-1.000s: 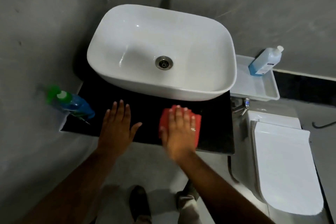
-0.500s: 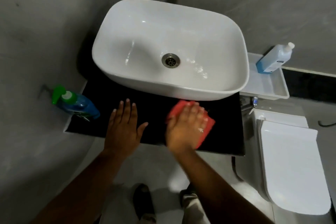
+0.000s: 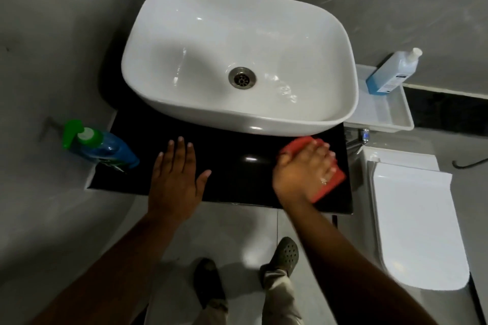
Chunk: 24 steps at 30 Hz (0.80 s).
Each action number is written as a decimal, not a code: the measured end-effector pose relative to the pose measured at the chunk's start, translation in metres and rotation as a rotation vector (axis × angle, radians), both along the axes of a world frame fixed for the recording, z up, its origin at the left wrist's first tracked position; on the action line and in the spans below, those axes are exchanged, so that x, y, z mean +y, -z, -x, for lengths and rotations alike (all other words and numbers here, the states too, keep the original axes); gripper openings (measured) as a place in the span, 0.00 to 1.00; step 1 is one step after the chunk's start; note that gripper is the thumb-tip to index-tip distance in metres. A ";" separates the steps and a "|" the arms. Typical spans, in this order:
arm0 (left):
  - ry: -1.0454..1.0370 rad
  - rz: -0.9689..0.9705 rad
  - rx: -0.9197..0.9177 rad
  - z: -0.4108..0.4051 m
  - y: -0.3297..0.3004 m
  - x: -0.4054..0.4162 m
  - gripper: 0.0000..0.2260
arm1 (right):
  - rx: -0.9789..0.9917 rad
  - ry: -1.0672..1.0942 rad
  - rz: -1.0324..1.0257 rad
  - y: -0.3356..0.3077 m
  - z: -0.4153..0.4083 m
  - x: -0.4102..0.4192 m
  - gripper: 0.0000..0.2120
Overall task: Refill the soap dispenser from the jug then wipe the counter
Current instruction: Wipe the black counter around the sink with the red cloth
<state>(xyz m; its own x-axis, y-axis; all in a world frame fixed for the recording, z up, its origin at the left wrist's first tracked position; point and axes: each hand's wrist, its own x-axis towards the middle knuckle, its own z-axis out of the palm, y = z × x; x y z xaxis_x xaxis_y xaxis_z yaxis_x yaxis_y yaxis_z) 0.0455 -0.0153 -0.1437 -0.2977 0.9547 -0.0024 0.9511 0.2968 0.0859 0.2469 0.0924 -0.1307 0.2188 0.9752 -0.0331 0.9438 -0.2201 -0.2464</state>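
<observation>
The right hand lies flat with its fingers together and pressed down on a red cloth, pinning it to the black counter near the counter's right end. The cloth shows only at the far-left and near-right of the hand; the rest is under the palm. The hand is blurred, so I cannot tell whether any fingertip curls round the cloth's edge. The left hand is spread, fingers a little apart, palm down on the counter left of centre, holding nothing and seemingly bracing.

The risk, as I judge it, is at the right: the cloth sits close to the counter's right edge and near its front lip, so a stroke carried further could run it off the slab, or push liquid over onto the floor. A sweep to the left could knock the blue soap dispenser, which stands with its green pump at the counter's left end, just beside the left hand.

The jug stands in a white tray to the far right, past the white basin, well apart from both hands.
</observation>
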 end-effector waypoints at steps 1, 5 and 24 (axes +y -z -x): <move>0.000 -0.006 0.000 0.000 0.001 0.000 0.31 | 0.004 -0.068 0.010 0.003 0.025 -0.009 0.34; 0.004 -0.045 0.015 0.000 0.002 -0.002 0.29 | -0.031 -0.670 -0.009 0.004 0.055 -0.058 0.32; -0.001 -0.069 0.029 -0.004 -0.004 -0.001 0.28 | -0.091 -0.874 -0.004 0.001 -0.063 -0.049 0.33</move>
<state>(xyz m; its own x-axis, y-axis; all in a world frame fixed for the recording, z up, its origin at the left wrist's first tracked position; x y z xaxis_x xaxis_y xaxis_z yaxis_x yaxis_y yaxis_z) 0.0491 -0.0167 -0.1400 -0.2973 0.9520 0.0725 0.9533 0.2917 0.0784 0.3103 0.0436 -0.1320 -0.6045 0.7951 -0.0480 0.7903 0.5911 -0.1613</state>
